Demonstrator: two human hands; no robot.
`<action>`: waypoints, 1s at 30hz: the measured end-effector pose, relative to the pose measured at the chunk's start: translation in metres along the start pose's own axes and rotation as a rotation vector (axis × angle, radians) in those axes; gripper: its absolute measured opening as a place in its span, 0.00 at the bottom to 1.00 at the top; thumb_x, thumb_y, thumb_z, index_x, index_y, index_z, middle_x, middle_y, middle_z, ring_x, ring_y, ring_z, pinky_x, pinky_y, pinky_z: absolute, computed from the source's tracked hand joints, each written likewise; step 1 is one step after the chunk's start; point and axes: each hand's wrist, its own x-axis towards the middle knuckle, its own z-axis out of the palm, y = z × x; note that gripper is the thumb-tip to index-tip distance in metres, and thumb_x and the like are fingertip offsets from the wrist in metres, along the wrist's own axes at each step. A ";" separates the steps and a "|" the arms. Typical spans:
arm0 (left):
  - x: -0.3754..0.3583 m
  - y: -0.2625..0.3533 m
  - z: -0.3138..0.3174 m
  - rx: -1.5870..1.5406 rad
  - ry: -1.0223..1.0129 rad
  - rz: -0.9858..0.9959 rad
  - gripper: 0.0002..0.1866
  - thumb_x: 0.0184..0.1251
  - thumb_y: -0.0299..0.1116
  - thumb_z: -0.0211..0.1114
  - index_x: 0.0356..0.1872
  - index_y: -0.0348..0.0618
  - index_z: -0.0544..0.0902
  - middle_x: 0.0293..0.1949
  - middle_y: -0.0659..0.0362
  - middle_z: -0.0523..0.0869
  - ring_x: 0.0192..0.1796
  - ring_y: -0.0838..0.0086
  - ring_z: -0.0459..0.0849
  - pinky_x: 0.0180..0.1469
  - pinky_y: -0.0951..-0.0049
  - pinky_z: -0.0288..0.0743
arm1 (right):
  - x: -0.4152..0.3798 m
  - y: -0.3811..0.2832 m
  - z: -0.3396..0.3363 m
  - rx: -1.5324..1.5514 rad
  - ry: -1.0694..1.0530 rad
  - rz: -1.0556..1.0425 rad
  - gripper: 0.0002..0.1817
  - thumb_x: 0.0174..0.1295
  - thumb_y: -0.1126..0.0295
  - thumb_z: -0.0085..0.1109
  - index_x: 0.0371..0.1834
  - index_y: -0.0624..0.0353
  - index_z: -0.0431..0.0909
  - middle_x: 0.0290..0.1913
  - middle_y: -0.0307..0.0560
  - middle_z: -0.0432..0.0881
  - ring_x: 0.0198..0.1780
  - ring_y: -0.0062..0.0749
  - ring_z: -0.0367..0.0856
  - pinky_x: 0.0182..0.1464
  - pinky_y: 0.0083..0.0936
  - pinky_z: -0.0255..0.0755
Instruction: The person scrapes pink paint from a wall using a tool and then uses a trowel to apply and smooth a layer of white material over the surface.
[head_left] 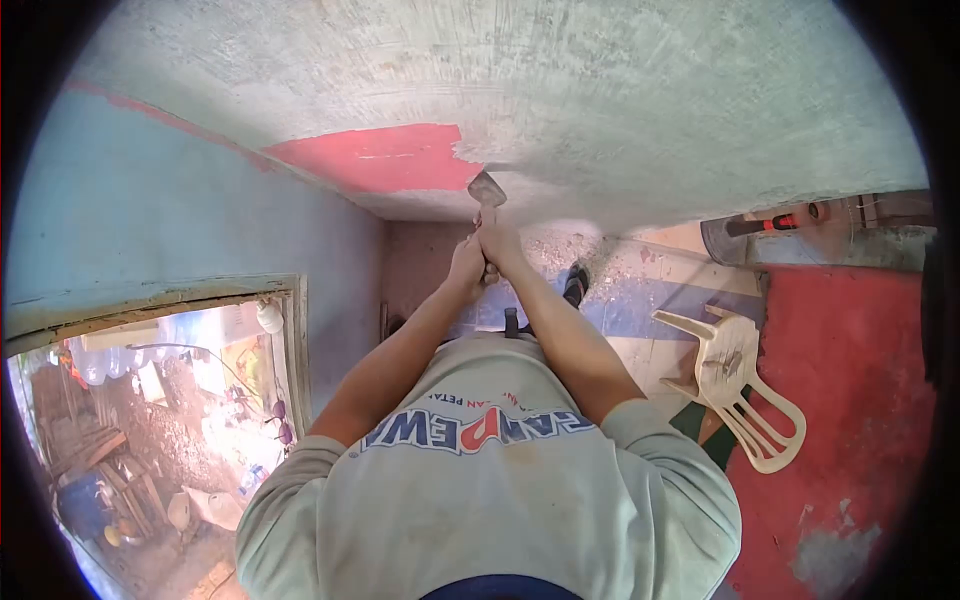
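Both of my hands are closed around the handle of a paint scraper point(486, 190). My left hand point(467, 263) sits lower on the grip, pressed against my right hand point(499, 243), which is nearer the blade. The scraper's broad blade is at the wall point(620, 110), by the ragged right end of a red paint patch point(380, 157). Around that patch the wall surface is grey-white and scuffed. My fingers hide most of the handle.
On the right, a pale plastic chair point(727, 352) lies by a red surface point(850, 390). A red-handled tool point(780, 223) rests on a ledge further up. Crumbled debris point(565, 248) covers the floor near my foot. A framed opening point(293, 340) is at left.
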 end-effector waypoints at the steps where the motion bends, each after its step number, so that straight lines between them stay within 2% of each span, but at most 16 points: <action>1: -0.001 -0.003 -0.001 0.002 0.002 0.003 0.15 0.82 0.49 0.50 0.39 0.51 0.72 0.21 0.67 0.72 0.14 0.82 0.68 0.13 0.79 0.60 | -0.003 0.000 -0.002 0.029 -0.014 0.021 0.30 0.77 0.49 0.38 0.33 0.65 0.80 0.38 0.68 0.84 0.47 0.65 0.82 0.51 0.52 0.71; 3: 0.003 0.000 0.002 0.010 -0.001 0.028 0.14 0.83 0.49 0.50 0.40 0.51 0.72 0.21 0.67 0.72 0.14 0.82 0.67 0.13 0.79 0.60 | 0.004 -0.005 -0.006 0.089 -0.037 0.045 0.31 0.77 0.48 0.37 0.32 0.65 0.80 0.37 0.68 0.84 0.47 0.66 0.82 0.52 0.52 0.71; 6: -0.013 0.003 0.011 -0.015 0.014 0.053 0.14 0.83 0.48 0.49 0.40 0.51 0.71 0.22 0.66 0.72 0.14 0.82 0.68 0.13 0.78 0.59 | -0.004 -0.017 -0.016 0.107 -0.090 0.031 0.31 0.79 0.48 0.34 0.34 0.64 0.78 0.38 0.62 0.83 0.45 0.59 0.81 0.50 0.46 0.70; 9: 0.000 -0.005 0.000 -0.041 -0.060 0.037 0.14 0.83 0.48 0.48 0.40 0.51 0.71 0.22 0.66 0.72 0.15 0.82 0.68 0.13 0.78 0.58 | 0.001 -0.006 -0.008 0.038 -0.088 0.067 0.31 0.79 0.48 0.35 0.34 0.65 0.78 0.38 0.63 0.83 0.45 0.59 0.81 0.50 0.46 0.70; 12: -0.004 -0.006 0.007 -0.052 -0.044 0.064 0.13 0.83 0.48 0.48 0.41 0.52 0.71 0.22 0.66 0.72 0.16 0.83 0.68 0.14 0.79 0.59 | 0.002 0.001 -0.008 0.025 -0.027 -0.001 0.31 0.77 0.48 0.36 0.34 0.64 0.81 0.37 0.68 0.84 0.47 0.64 0.83 0.52 0.52 0.71; 15: -0.008 -0.002 0.007 -0.051 -0.059 0.040 0.13 0.83 0.48 0.49 0.41 0.52 0.71 0.23 0.67 0.73 0.16 0.83 0.68 0.14 0.79 0.60 | -0.002 -0.009 -0.011 0.017 -0.021 -0.061 0.31 0.77 0.48 0.36 0.34 0.63 0.81 0.39 0.68 0.84 0.49 0.64 0.82 0.53 0.52 0.70; 18: 0.008 0.002 0.003 -0.032 -0.039 0.014 0.13 0.82 0.49 0.50 0.41 0.53 0.71 0.23 0.67 0.73 0.16 0.83 0.68 0.15 0.79 0.60 | 0.017 0.011 0.001 0.013 -0.112 0.078 0.29 0.78 0.49 0.37 0.35 0.64 0.78 0.38 0.62 0.82 0.44 0.57 0.82 0.50 0.46 0.71; 21: -0.016 0.006 0.017 -0.030 0.012 0.025 0.12 0.82 0.47 0.50 0.41 0.53 0.71 0.24 0.67 0.73 0.16 0.84 0.68 0.14 0.80 0.60 | 0.007 0.009 -0.004 0.066 -0.050 -0.005 0.29 0.78 0.49 0.38 0.34 0.64 0.78 0.38 0.62 0.83 0.43 0.57 0.82 0.50 0.46 0.71; 24: -0.010 -0.001 0.012 0.004 0.008 0.058 0.11 0.82 0.47 0.50 0.41 0.53 0.71 0.24 0.67 0.73 0.16 0.83 0.68 0.15 0.79 0.60 | 0.002 -0.001 -0.009 0.057 -0.057 0.067 0.28 0.77 0.49 0.40 0.35 0.64 0.78 0.39 0.62 0.83 0.43 0.56 0.83 0.50 0.46 0.72; 27: 0.019 -0.005 -0.001 0.012 -0.007 0.025 0.12 0.82 0.48 0.50 0.41 0.53 0.72 0.23 0.67 0.73 0.16 0.83 0.68 0.15 0.79 0.60 | 0.018 0.014 -0.001 -0.011 -0.155 0.128 0.28 0.76 0.51 0.33 0.37 0.63 0.80 0.45 0.69 0.83 0.53 0.68 0.79 0.56 0.53 0.68; 30: -0.005 0.002 0.014 -0.021 0.000 -0.012 0.14 0.82 0.50 0.50 0.40 0.53 0.72 0.22 0.67 0.72 0.16 0.83 0.69 0.15 0.79 0.60 | 0.014 0.020 -0.003 -0.033 -0.092 -0.006 0.28 0.75 0.51 0.33 0.40 0.62 0.80 0.47 0.69 0.83 0.53 0.67 0.79 0.57 0.54 0.68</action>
